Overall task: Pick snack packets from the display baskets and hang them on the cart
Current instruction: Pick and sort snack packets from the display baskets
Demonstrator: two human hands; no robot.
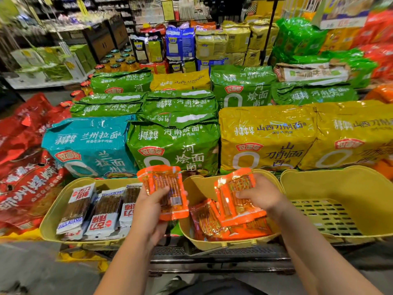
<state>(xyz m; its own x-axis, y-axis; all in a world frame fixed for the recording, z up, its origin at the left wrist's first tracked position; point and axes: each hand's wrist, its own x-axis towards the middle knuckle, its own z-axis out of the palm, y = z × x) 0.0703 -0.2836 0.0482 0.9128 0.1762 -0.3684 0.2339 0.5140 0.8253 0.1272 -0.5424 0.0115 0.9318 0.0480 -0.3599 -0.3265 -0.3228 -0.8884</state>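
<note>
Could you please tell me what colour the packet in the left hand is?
Orange packet in the left hand, head view.

Green noodle multipacks (174, 143), yellow multipacks (268, 137), a teal multipack (89, 145), red bags (25, 167), orange-lidded jars (116, 62)

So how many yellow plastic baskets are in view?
3: left yellow plastic basket with white packets, middle basket with orange packets, right basket empty.
</note>
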